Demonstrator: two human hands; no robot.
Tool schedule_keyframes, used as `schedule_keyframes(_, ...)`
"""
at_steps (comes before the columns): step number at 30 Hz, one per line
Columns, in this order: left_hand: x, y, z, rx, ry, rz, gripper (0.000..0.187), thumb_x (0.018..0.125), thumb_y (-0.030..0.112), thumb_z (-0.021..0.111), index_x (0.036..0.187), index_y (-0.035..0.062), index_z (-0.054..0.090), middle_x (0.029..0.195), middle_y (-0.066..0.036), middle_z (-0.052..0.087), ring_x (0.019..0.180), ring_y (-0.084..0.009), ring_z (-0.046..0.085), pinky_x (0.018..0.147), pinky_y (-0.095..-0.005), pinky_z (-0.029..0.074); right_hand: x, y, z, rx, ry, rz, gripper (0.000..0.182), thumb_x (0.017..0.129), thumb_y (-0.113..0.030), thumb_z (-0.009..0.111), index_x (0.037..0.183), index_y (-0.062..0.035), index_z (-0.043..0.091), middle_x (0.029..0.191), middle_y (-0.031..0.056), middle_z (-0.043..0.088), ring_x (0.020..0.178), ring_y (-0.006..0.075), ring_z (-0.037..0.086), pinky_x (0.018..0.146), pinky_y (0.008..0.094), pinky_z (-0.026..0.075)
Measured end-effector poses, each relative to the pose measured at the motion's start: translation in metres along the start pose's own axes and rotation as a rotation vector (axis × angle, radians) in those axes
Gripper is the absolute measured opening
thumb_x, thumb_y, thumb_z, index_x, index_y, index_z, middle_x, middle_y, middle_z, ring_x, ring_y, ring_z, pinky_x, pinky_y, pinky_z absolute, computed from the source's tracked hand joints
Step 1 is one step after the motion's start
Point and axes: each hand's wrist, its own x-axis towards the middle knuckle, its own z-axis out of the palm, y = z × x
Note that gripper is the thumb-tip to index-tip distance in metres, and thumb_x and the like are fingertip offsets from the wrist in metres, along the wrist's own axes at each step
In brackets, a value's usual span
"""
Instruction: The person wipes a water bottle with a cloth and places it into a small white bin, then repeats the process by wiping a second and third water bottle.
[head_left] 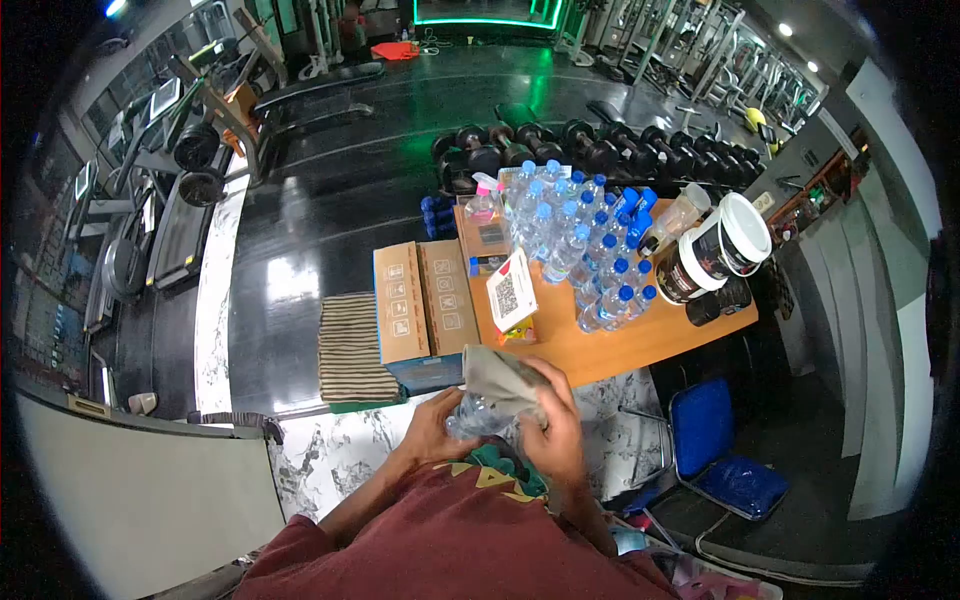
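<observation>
Close to my chest, my left hand [430, 428] is closed around the lower part of a clear plastic bottle [473, 418]. A grey-green cloth [498, 380] lies over the upper part of the bottle, gripped by my right hand [553, 420], whose fingers are wrapped round it. The cloth hides the bottle's top. Beyond my hands stands a wooden table [580, 355] with many clear bottles [605, 250] with blue caps. A white QR code sign [513, 292] stands near the table's left front.
Left of the table are a cardboard box [425, 300] and a striped cloth stack [350, 350]. White tubs [745, 232] stand on the table's right. A blue chair [705, 430] is at the right; dumbbells [600, 152] line up behind.
</observation>
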Motion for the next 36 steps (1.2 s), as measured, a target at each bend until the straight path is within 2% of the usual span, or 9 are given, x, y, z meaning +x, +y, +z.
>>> schedule_keyframes(5,0.007,0.009,0.000,0.029,-0.046,-0.061,0.058,0.059,0.019,0.074,0.109,-0.0014,0.055,0.101,-0.015,0.060,0.094,-0.0266,0.060,0.082,-0.0345,0.047,0.005,0.041,-0.008,0.390,0.043,0.514,0.026,0.089,-0.012,0.049,0.109,0.0048,0.053,0.103,0.0114,0.059,0.093,0.0173,0.055,0.083,0.0287,0.042)
schedule_keyframes(9,0.013,-0.001,0.009,0.005,0.060,-0.040,0.052,0.061,0.021,0.075,0.105,-0.0006,0.058,0.092,-0.015,0.061,0.086,-0.0242,0.062,0.076,-0.0330,0.048,0.001,0.038,-0.006,0.345,0.250,0.278,0.025,0.087,-0.008,0.051,0.110,0.0002,0.054,0.108,0.0117,0.057,0.095,0.0201,0.058,0.082,0.0312,0.045)
schedule_keyframes(13,0.019,-0.001,0.013,-0.054,0.065,-0.079,0.052,0.061,0.021,0.075,0.105,-0.0007,0.058,0.093,-0.015,0.061,0.085,-0.0240,0.062,0.077,-0.0329,0.048,0.011,0.040,0.000,-0.037,-0.008,-0.158,0.029,0.082,-0.006,0.053,0.109,0.0022,0.054,0.121,0.0214,0.047,0.101,0.0339,0.057,0.087,0.0389,0.044)
schedule_keyframes(15,0.019,0.002,0.013,-0.043,0.096,-0.065,0.052,0.061,0.021,0.075,0.105,-0.0008,0.059,0.094,-0.015,0.061,0.085,-0.0243,0.062,0.076,-0.0329,0.048,0.010,0.045,0.001,0.008,0.045,-0.115,0.027,0.085,-0.011,0.052,0.109,0.0024,0.054,0.113,0.0226,0.052,0.098,0.0359,0.057,0.084,0.0385,0.045)
schedule_keyframes(17,0.014,-0.006,0.009,0.013,0.034,-0.059,0.051,0.061,0.021,0.075,0.105,-0.0011,0.059,0.094,-0.015,0.061,0.085,-0.0245,0.062,0.076,-0.0331,0.048,0.006,0.051,-0.002,0.186,0.045,0.430,0.024,0.084,-0.005,0.051,0.107,0.0019,0.054,0.101,0.0164,0.060,0.096,0.0225,0.057,0.084,0.0318,0.043)
schedule_keyframes(25,0.032,-0.012,0.012,-0.079,0.020,-0.059,0.054,0.060,0.019,0.073,0.107,-0.0023,0.057,0.098,-0.018,0.059,0.091,-0.0271,0.060,0.081,-0.0355,0.047,0.025,0.032,0.002,-0.151,0.079,-0.128,0.026,0.081,-0.005,0.053,0.106,0.0007,0.056,0.106,0.0206,0.055,0.098,0.0349,0.056,0.086,0.0374,0.043)
schedule_keyframes(27,0.035,-0.013,0.005,-0.057,-0.018,-0.033,0.057,0.060,0.019,0.074,0.109,-0.0023,0.055,0.099,-0.019,0.058,0.095,-0.0283,0.059,0.083,-0.0350,0.046,0.030,0.034,-0.001,-0.096,0.131,-0.100,0.025,0.082,-0.006,0.052,0.106,0.0005,0.055,0.102,0.0199,0.057,0.094,0.0380,0.056,0.083,0.0380,0.045)
schedule_keyframes(29,0.037,-0.005,-0.004,0.097,-0.090,0.022,0.058,0.059,0.021,0.074,0.109,-0.0014,0.055,0.098,-0.019,0.058,0.096,-0.0298,0.059,0.083,-0.0354,0.046,0.032,0.040,-0.006,0.152,0.061,0.392,0.024,0.084,-0.006,0.051,0.106,0.0018,0.053,0.097,0.0196,0.059,0.090,0.0374,0.058,0.078,0.0378,0.046)
schedule_keyframes(36,0.040,-0.014,-0.010,-0.009,-0.093,-0.112,0.057,0.060,0.024,0.074,0.108,-0.0002,0.056,0.094,-0.017,0.059,0.092,-0.0317,0.059,0.080,-0.0361,0.046,0.041,0.023,0.004,0.082,0.198,0.005,0.025,0.082,-0.006,0.053,0.103,0.0066,0.052,0.104,0.0207,0.057,0.090,0.0311,0.059,0.075,0.0358,0.046)
